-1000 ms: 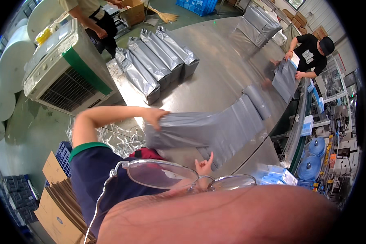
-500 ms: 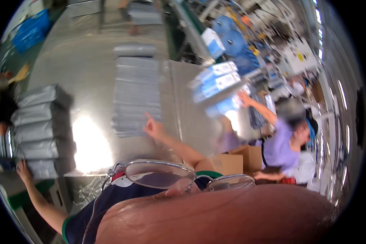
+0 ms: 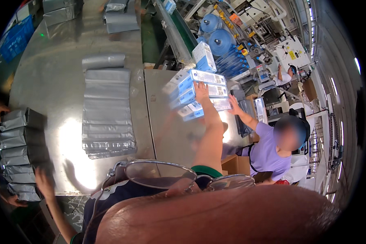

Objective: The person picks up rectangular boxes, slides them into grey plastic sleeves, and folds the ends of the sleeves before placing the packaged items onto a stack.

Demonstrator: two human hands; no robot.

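Observation:
At the right of the steel table, my right hand (image 3: 201,92) rests on the blue-and-white cartons (image 3: 215,90), its fingers stretched over their near faces. A co-worker's hand (image 3: 234,105) is at the right end of the same cartons. My left hand (image 3: 44,184), slightly blurred, is at the near left with fingers extended and nothing seen in it. Beside it is a row of grey plastic-wrapped packages (image 3: 18,140); whether it touches them I cannot tell. Between my hands lies an overlapping row of flat grey plastic bags (image 3: 107,110), with a rolled or folded one (image 3: 103,61) beyond.
A co-worker in purple (image 3: 268,146) stands at the right by an open cardboard box (image 3: 238,164). Another person's hand (image 3: 16,201) is at the packages. More grey bags (image 3: 121,20) lie farther off. A conveyor (image 3: 177,32) and blue water bottles (image 3: 221,40) are beyond.
My right hand has moved from the grey bags to the cartons on the right. My left hand has come off the end of the grey packages. The view has shifted.

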